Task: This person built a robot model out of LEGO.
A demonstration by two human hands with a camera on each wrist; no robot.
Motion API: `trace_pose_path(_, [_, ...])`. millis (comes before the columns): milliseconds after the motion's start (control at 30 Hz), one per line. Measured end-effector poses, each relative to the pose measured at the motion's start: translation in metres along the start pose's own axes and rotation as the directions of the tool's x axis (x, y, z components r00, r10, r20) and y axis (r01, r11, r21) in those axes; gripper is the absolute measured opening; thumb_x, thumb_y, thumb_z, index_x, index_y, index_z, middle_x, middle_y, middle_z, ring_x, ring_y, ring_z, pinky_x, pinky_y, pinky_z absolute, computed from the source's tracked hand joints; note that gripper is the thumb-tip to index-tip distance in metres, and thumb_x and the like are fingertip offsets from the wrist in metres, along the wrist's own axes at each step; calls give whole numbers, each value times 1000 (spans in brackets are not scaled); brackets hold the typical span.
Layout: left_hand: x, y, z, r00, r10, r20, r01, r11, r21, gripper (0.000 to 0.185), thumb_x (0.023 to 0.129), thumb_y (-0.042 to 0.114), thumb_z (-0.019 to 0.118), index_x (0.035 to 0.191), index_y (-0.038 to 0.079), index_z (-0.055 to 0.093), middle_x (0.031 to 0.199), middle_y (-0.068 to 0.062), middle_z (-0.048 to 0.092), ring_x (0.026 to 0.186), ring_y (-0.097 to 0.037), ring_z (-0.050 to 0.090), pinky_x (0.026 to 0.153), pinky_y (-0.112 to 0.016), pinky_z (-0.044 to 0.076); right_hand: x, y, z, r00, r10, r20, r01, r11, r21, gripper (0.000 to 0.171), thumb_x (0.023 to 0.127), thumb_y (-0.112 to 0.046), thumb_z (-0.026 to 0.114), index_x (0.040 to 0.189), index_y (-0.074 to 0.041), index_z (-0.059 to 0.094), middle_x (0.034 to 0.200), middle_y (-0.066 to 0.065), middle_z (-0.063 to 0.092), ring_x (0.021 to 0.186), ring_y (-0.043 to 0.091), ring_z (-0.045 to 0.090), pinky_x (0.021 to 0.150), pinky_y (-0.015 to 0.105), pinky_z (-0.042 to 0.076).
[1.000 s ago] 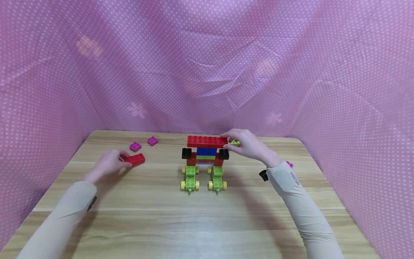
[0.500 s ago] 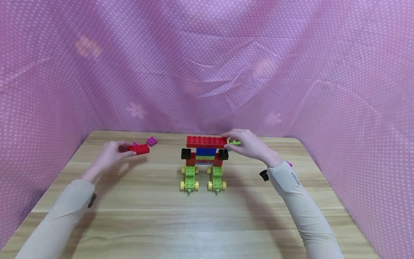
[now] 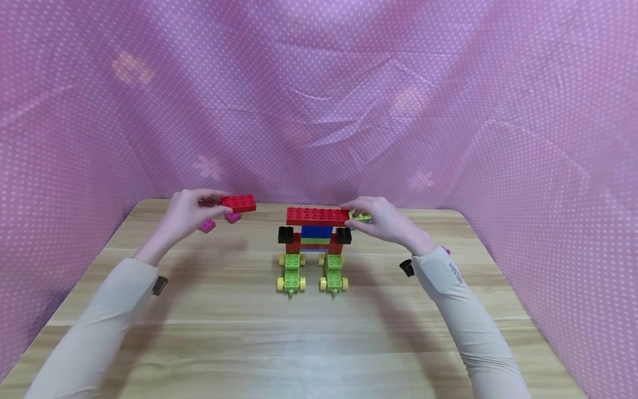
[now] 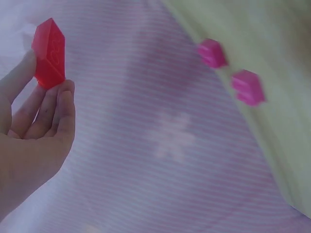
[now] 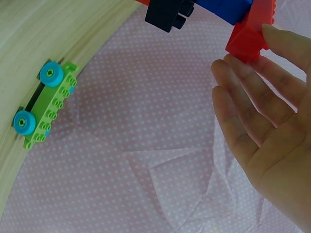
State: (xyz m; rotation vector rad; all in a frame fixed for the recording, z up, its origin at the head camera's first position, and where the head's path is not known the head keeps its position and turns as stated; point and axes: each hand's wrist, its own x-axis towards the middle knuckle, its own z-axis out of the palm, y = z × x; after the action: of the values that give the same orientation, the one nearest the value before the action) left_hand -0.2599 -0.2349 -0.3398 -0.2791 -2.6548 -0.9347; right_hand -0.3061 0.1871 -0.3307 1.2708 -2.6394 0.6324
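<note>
My left hand (image 3: 191, 219) pinches a red building brick (image 3: 241, 204) between thumb and fingers, raised above the table's back left. In the left wrist view this red brick (image 4: 50, 53) is seen from its end, clear of other pieces. At the centre stands a built model, topped by a long red brick (image 3: 316, 216). My right hand (image 3: 386, 221) holds that brick's right end between thumb and fingers. Beneath it are a blue brick (image 3: 317, 232), two black bricks (image 3: 286, 235) at the sides, red bricks, and two green wheeled bases (image 3: 292, 274) with yellow wheels.
Two magenta bricks (image 3: 207, 225) lie at the back left, below the raised red brick. Behind my right hand sits a green car base (image 5: 51, 104) with blue wheels. Another magenta piece (image 3: 446, 251) shows partly past my right sleeve. A pink dotted curtain (image 3: 319, 111) surrounds the table.
My left hand has lifted the red brick off the table area and carried it up and right, toward the model. My right hand stays at the long red brick's end.
</note>
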Motion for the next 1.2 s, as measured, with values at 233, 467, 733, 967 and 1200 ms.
trace_pose_path(233, [14, 37, 4, 1000, 17, 18, -15, 994, -109, 43, 86, 27, 78, 124, 10, 69, 115, -17, 73, 90, -23, 73, 68, -8, 52, 1, -1, -1, 1000, -9, -2, 9, 1000, -15, 36, 92, -20, 70, 126, -7, 66, 115, 9, 73, 95, 19, 70, 77, 35, 61])
trace_pose_path(467, [21, 67, 20, 995, 60, 83, -39, 969, -242, 40, 88, 20, 76, 125, 9, 68, 118, -14, 72, 100, -25, 72, 77, -11, 55, 2, -3, -1, 1000, -9, 3, 9, 1000, -2, 36, 93, -21, 70, 126, -7, 66, 115, 9, 72, 96, 19, 70, 77, 39, 61])
trace_pose_path(733, [30, 88, 41, 983, 142, 120, -106, 958, -267, 38, 88, 18, 76, 124, 7, 68, 116, -13, 73, 101, -24, 71, 86, -23, 59, 2, -3, -1, 1000, -17, -5, 17, 1000, -17, 36, 92, -20, 70, 125, -6, 66, 115, 9, 73, 95, 19, 70, 77, 38, 61])
trace_pose_path(967, [32, 100, 54, 968, 187, 165, -136, 951, -279, 37, 88, 19, 75, 124, 8, 68, 117, -12, 72, 102, -23, 70, 91, -35, 59, 1, -3, -1, 1000, -10, -1, 10, 1000, -15, 36, 92, -20, 70, 126, -7, 66, 114, 9, 73, 95, 20, 70, 75, 36, 61])
trace_pose_path(1200, [31, 106, 66, 965, 200, 169, -157, 958, -241, 36, 89, 18, 75, 123, 8, 69, 118, -11, 72, 102, -23, 70, 91, -37, 60, -1, -3, -1, 1000, 23, 13, -23, 1000, -11, 38, 93, -21, 70, 129, -9, 65, 117, 8, 72, 96, 18, 69, 79, 36, 61])
